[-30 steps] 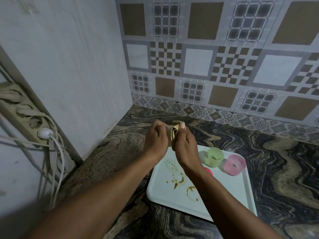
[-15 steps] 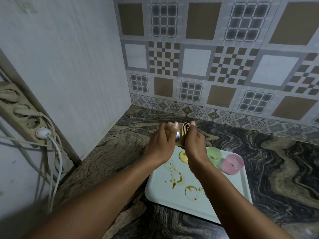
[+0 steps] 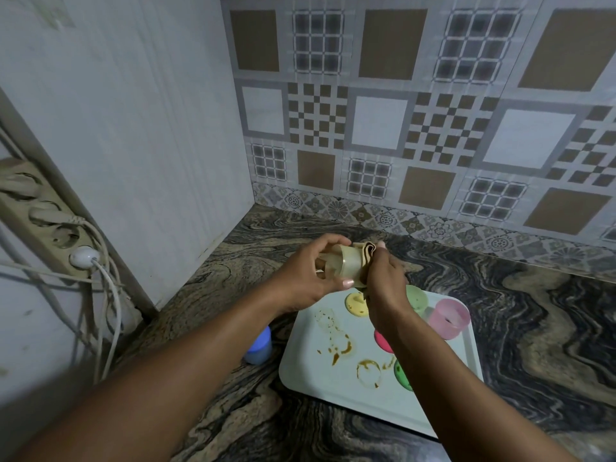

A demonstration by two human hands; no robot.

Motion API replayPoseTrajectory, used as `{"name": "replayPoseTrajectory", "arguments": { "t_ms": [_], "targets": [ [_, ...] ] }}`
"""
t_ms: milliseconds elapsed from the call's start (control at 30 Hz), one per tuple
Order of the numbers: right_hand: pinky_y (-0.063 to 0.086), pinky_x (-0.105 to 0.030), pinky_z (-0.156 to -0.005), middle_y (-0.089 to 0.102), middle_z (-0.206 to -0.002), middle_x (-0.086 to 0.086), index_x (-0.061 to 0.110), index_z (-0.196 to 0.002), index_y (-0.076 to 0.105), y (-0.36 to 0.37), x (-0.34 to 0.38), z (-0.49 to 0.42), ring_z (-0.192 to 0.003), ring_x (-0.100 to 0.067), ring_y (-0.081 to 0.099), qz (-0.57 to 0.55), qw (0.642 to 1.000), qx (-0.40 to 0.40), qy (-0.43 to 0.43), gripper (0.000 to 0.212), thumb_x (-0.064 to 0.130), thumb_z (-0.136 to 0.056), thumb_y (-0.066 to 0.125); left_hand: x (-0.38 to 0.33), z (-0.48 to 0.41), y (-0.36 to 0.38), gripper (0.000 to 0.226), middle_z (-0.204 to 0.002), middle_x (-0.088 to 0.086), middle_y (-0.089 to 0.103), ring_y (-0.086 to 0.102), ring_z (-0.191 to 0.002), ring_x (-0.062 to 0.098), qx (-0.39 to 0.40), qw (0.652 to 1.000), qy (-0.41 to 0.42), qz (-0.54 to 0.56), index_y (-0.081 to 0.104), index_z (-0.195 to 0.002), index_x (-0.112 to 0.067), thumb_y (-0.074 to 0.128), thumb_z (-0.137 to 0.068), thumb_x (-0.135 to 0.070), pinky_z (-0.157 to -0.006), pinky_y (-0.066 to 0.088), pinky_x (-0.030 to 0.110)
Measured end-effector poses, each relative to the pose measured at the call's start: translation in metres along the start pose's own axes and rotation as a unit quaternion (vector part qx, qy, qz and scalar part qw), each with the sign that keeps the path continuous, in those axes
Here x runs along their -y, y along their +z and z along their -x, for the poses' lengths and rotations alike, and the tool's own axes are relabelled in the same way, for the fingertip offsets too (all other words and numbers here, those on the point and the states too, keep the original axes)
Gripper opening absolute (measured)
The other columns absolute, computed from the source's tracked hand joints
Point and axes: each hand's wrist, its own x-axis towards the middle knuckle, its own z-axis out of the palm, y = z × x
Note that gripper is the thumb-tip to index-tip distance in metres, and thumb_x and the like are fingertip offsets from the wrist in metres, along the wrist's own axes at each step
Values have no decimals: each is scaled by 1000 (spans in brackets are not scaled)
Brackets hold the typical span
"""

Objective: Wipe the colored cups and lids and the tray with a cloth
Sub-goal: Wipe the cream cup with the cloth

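Dark marbled counter [image 3: 500, 328] ran into a corner of patterned tiles, and you worked just above it. Your left hand [image 3: 300, 281] gripped the yellow cup [image 3: 346, 265] with fingers curled around its wall. The cup lay on its side with the mouth toward your right hand [image 3: 386, 281], probably so that the inside could be reached. Your right hand pinched the folded cloth [image 3: 366, 253] and pressed it at the rim of the cup.

Below your hands, the white tray [image 3: 313, 371] carried brown stains [image 3: 336, 348], so I judge it was not yet wiped. On it lay a yellow lid [image 3: 355, 303], a pink lid [image 3: 381, 340] and a green lid [image 3: 401, 373], all flat. The green cup [image 3: 416, 296] and the pink cup [image 3: 448, 318] stood upright at the far side. The pink one looked almost empty. The green one was half hidden by your wrist. A blue cup [image 3: 258, 346] stood off the tray, on the counter beside its left edge.
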Motion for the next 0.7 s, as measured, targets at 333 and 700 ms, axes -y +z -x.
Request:
{"name": "replayPoseTrajectory", "arguments": {
  "t_ms": [333, 700],
  "targets": [
    [40, -37, -68, 64, -81, -12, 11, -84, 67, 1, -7, -1, -75, -25, 55, 23, 1000, -8, 11, 53, 48, -105, 35, 4, 2, -4, 56, -123, -6, 62, 63, -109, 11, 11, 999, 4, -38, 60, -117, -42, 87, -73, -19, -93, 58, 39],
    [37, -23, -38, 64, -83, -17, 6, -96, 59, -12, 6, -12, -78, -34, 66, -108, 973, -6, 202, 32, 31, -105, 42, 2, 2, -14, 43, -122, -2, 64, 66, -104, 14, -43, 998, -47, 14, 63, -121, -30, 80, -82, -21, -80, 59, 28]
  ]
}}
